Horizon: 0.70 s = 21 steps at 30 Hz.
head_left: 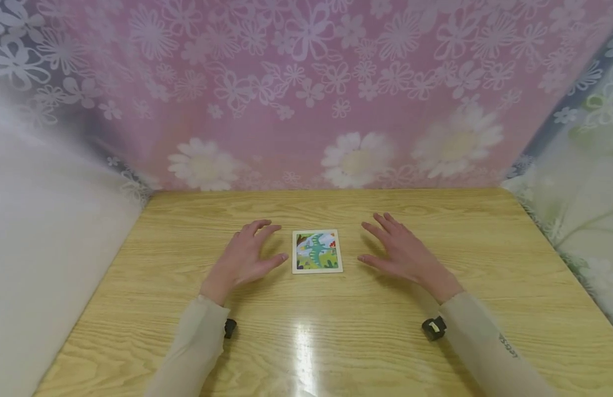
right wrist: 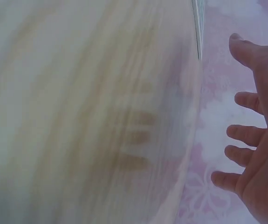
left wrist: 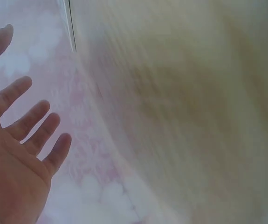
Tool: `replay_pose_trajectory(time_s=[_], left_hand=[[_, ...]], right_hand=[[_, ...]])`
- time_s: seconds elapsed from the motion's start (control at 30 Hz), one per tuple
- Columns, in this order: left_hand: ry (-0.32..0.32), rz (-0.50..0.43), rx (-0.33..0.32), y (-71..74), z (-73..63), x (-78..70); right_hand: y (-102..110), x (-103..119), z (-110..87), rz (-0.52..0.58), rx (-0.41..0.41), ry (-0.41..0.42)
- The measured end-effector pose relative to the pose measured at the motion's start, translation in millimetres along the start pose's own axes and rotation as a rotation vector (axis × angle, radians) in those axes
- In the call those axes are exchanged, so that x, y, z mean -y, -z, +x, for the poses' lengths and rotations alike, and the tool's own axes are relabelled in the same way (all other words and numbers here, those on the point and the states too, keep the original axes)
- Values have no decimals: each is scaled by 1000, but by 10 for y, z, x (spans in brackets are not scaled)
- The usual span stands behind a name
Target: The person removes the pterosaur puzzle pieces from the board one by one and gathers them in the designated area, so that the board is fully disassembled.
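Two pale sleeves, mine; past them, my left hand and right hand, fingers spread and loosely bent. Between them, one white-bordered picture of a winged creature, flat on the wooden table, just beside my left thumb, farther from my right. Beyond, one pink flowered cloth.

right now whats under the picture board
The picture board lies flat on the wooden table, whose surface shows all around its edges. The patch directly beneath is covered, so whether anything thin is tucked there cannot be seen.
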<state>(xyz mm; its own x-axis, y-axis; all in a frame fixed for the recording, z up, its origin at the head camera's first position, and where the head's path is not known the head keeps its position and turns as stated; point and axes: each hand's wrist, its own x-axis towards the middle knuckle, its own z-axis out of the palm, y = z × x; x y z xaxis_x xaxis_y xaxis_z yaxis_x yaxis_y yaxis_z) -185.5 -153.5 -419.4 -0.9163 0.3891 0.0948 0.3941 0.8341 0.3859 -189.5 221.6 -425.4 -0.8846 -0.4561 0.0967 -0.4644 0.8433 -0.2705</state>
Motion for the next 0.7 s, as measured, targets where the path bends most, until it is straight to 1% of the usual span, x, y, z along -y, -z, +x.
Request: replay_pose_trajectory(time_s=[0.07, 0.17, 0.3, 0.4, 0.57, 0.7], left_hand=[[-1, -24, 36, -31, 71, -50], [-15, -44, 72, -92, 180, -109], [-43, -49, 109, -173, 320, -163], [-54, -46, 144, -210, 407, -200], [-47, -17, 212, -232, 491, -265], [-48, 3, 241, -262, 526, -299]], right_hand=[[-25, 28, 72, 21, 9, 16], [-54, 77, 172, 55, 17, 21], [-94, 142, 290, 88, 26, 26], [-132, 185, 375, 110, 23, 50], [-182, 272, 492, 162, 33, 66], [-222, 321, 561, 176, 43, 56]])
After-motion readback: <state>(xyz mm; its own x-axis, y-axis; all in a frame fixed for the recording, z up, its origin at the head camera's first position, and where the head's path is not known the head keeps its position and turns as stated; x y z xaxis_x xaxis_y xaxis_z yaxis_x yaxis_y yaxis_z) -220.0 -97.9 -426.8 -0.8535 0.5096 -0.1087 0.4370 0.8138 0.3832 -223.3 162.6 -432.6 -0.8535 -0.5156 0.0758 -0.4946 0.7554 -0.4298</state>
